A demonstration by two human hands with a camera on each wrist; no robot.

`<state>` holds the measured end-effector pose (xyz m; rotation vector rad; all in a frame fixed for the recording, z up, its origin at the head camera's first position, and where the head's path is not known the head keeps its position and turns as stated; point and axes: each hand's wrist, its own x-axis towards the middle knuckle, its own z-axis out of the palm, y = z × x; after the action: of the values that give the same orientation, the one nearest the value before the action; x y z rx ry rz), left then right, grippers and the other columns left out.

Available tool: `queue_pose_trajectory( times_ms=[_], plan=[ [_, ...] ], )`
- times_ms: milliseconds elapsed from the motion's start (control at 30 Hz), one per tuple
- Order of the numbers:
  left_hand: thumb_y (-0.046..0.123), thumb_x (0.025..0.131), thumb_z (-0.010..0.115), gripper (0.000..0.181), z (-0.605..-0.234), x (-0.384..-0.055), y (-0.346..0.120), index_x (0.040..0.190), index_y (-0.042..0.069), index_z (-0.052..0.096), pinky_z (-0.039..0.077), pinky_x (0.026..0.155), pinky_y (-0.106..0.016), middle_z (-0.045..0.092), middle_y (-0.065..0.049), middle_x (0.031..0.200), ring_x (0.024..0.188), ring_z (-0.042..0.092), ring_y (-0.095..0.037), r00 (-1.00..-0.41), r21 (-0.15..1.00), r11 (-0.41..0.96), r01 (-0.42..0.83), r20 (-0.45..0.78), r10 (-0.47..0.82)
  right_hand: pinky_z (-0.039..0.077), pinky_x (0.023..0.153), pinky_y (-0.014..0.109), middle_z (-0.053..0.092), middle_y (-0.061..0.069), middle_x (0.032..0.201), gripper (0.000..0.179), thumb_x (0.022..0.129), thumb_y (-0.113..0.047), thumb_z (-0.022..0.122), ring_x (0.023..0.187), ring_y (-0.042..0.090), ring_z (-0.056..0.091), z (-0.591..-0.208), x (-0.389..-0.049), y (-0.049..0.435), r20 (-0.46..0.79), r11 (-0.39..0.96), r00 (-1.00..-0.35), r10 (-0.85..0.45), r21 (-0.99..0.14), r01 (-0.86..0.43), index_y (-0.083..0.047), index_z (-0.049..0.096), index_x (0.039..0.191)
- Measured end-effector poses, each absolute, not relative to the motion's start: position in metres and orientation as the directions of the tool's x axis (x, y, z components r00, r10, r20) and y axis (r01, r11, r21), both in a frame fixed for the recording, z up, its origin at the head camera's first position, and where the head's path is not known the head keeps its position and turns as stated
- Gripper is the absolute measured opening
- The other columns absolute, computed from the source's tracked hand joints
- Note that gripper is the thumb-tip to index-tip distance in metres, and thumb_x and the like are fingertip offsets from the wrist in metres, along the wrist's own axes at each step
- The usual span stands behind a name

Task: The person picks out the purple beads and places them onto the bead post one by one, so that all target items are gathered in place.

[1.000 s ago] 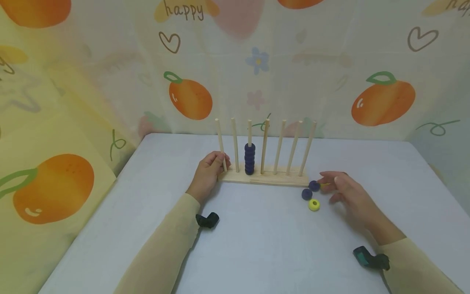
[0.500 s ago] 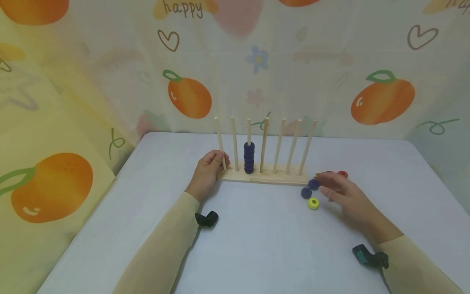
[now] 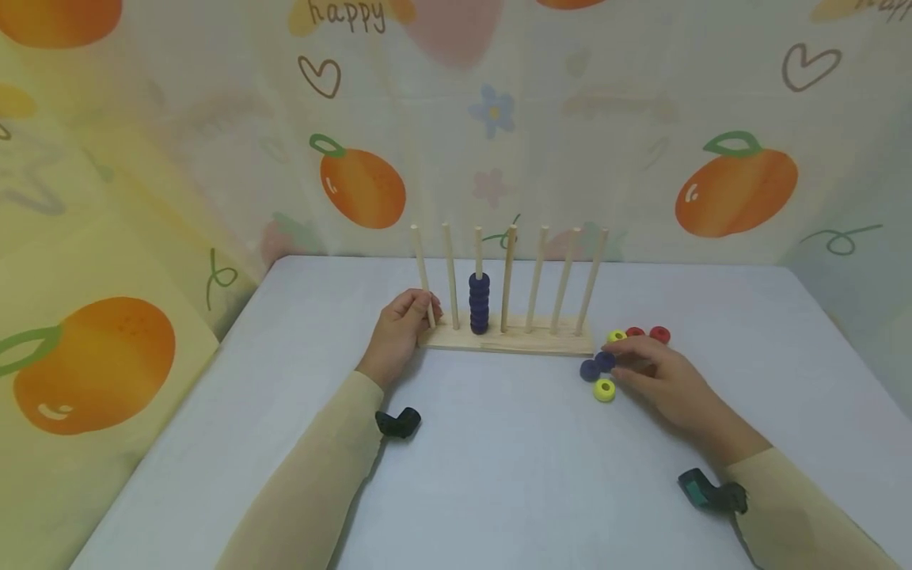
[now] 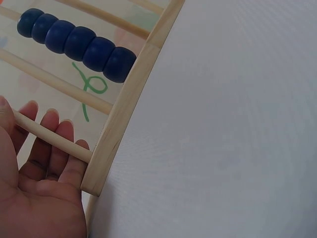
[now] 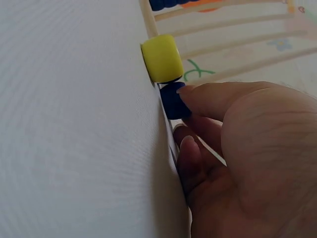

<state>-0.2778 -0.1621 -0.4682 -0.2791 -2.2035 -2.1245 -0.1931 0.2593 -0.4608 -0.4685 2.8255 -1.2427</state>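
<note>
My left hand (image 3: 399,332) grips the leftmost peg (image 4: 54,138) of a wooden peg rack (image 3: 456,339), low down near its base. A stack of dark blue beads (image 3: 480,304) fills most of the third peg; the other pegs carry no beads. To the right of the rack, my right hand (image 3: 666,380) pinches a loose dark blue bead (image 5: 173,100) between thumb and finger, down at the tabletop. Beside that bead lie a second dark blue bead (image 3: 590,370) and a yellow bead (image 3: 604,390).
Behind the right hand's fingers lie another yellow bead (image 3: 617,336) and two red beads (image 3: 659,335), partly covered. A white cloth covers the table (image 3: 499,459). A patterned curtain (image 3: 570,182) hangs close behind the table's far edge.
My right hand has moved left over the loose beads and closed on a blue one. The red beads and rear yellow bead have come into sight behind it. My left hand stays on its peg.
</note>
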Motion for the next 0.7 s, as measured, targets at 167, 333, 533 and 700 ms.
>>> queue_pose_trajectory(
  times_ms=[167, 333, 533, 700],
  plan=[
    [0.034, 0.116, 0.055, 0.043, -0.4692, -0.2783, -0.1636, 0.120, -0.006, 0.068, 0.055, 0.104, -0.039, 0.067, -0.019, 0.115, 0.114, 0.064, -0.026, -0.983, 0.985, 0.037, 0.170, 0.167, 0.075, 0.058, 0.098, 0.051, 0.067, 0.010, 0.133, 0.040, 0.104, -0.009, 0.076, 0.119, 0.033, 0.062, -0.4610, -0.1944, 0.2576, 0.088, 0.654, -0.951, -0.295, -0.707, -0.268, -0.011, 0.069, 0.143],
    [0.034, 0.116, 0.055, 0.041, -0.4684, -0.2778, -0.1633, 0.119, -0.005, 0.068, 0.055, 0.104, -0.040, 0.068, -0.019, 0.114, 0.114, 0.064, -0.027, -0.983, 0.984, 0.035, 0.173, 0.170, 0.074, 0.056, 0.102, 0.060, 0.067, 0.010, 0.131, 0.036, 0.102, -0.007, 0.077, 0.126, 0.036, 0.059, -0.4620, -0.1946, 0.2567, 0.078, 0.666, -0.951, -0.298, -0.696, -0.266, -0.011, 0.071, 0.138],
    [0.034, 0.116, 0.055, 0.041, -0.4685, -0.2778, -0.1623, 0.120, -0.005, 0.067, 0.055, 0.103, -0.038, 0.067, -0.017, 0.114, 0.115, 0.064, -0.027, -0.983, 0.986, 0.021, 0.166, 0.163, 0.081, 0.058, 0.095, 0.050, 0.068, 0.010, 0.129, 0.035, 0.101, -0.009, 0.080, 0.116, 0.032, 0.061, -0.4643, -0.1938, 0.2581, 0.110, 0.685, -0.951, -0.289, -0.671, -0.285, -0.011, 0.072, 0.135],
    [0.033, 0.117, 0.054, 0.045, -0.4685, -0.2781, -0.1622, 0.124, -0.011, 0.065, 0.055, 0.104, -0.039, 0.067, -0.018, 0.114, 0.116, 0.064, -0.027, -0.983, 0.986, 0.019, 0.168, 0.165, 0.085, 0.058, 0.089, 0.037, 0.069, 0.010, 0.129, 0.035, 0.101, -0.011, 0.081, 0.110, 0.030, 0.064, -0.4640, -0.1928, 0.2591, 0.144, 0.689, -0.952, -0.269, -0.662, -0.295, -0.010, 0.071, 0.135]
  ],
)
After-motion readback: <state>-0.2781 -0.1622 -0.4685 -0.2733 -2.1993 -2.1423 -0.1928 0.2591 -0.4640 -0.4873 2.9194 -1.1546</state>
